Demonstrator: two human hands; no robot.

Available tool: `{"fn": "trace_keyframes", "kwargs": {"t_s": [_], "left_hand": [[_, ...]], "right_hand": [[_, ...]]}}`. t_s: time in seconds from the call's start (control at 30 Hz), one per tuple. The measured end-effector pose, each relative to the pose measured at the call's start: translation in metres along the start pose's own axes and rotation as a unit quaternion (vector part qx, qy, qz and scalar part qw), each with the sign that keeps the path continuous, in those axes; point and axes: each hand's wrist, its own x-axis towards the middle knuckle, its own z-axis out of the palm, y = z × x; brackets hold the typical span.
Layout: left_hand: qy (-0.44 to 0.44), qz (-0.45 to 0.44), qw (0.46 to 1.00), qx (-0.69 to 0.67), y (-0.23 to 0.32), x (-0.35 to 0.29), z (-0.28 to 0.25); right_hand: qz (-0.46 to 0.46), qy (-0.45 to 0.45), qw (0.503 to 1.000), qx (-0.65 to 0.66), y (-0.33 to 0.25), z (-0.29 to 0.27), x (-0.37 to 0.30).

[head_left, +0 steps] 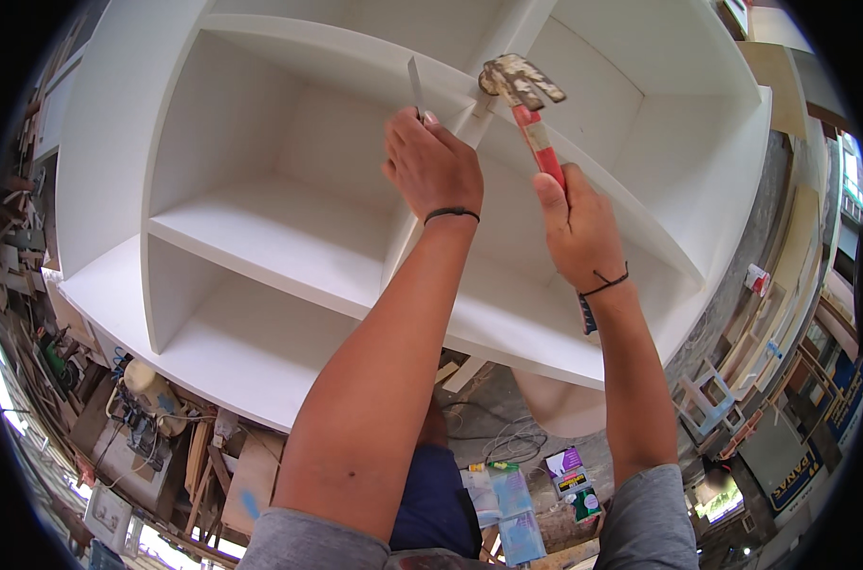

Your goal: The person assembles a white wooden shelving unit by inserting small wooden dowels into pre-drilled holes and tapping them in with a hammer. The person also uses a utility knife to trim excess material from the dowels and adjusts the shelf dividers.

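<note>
My left hand (435, 166) is closed around a narrow, flat metal blade (415, 84), possibly a chisel, which points up past the fingers; its grip is hidden in the fist. In my right hand (583, 233) is a claw hammer (519, 81), held by its red handle with the thumb along it. White patches cover the dark hammer head, raised just right of the blade. Both hands are over a white shelf unit (289, 214) with several compartments. The hammer head appears in front of a divider joint, but contact cannot be made out.
Wood scraps (203, 475) and a cream-coloured machine (148, 385) with hoses lie at the lower left. Cables (512, 437) and small packets (519, 537) are on the floor below the unit. Boards and a small white frame (709, 399) stand at the right.
</note>
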Motion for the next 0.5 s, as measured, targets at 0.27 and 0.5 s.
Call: {"fn": "trace_keyframes", "kwargs": {"t_s": [0.27,0.5], "left_hand": [[0.001,0.005,1.000,-0.013,0.002,-0.002,-0.001],[0.018,0.019,0.999,-0.029,-0.002,0.000,-0.002]], "right_hand": [[0.034,-0.035,0.997,0.052,0.009,-0.004,0.009],[0.119,-0.042,0.966,0.227,0.001,0.005,-0.005]]}}
